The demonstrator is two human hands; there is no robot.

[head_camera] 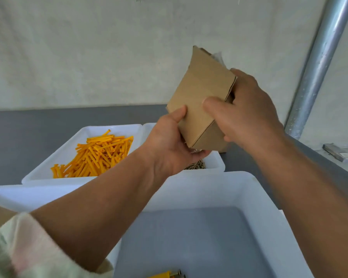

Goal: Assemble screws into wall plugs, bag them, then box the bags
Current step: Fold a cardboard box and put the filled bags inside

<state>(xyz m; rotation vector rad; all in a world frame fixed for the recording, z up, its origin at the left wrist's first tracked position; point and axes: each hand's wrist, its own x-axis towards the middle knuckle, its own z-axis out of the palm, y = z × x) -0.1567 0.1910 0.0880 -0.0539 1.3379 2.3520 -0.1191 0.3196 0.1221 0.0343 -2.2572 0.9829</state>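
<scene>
The boxing step appears to be in hand: both hands hold a cardboard box [201, 93] tilted in the air above the far trays. The left hand [169, 145] grips its lower left corner, thumb on the near face and fingers curled underneath. The right hand [247, 115] clasps the right side, thumb pressed on the near face and fingers wrapped behind. A bit of clear plastic [218, 57] pokes out at the box's far top end, probably a bag, though it is too blurred to be sure. The next move likely calls for tucking that plastic in and closing the flaps, or setting the box down upright. Either way it needs a steady two-handed hold so nothing slides out. To the far left, orange wall plugs [96, 155] lie heaped in a white tray [72, 141]. Just right of it, screws [196, 166] show in a second tray [215, 159], mostly hidden behind the left hand and the box. A large near tray [219, 189] holds what looks like one assembled plug [165, 274], cut off by the bottom edge. The inside of the box, how many bags it holds and the state of its top flaps cannot be made out.
</scene>
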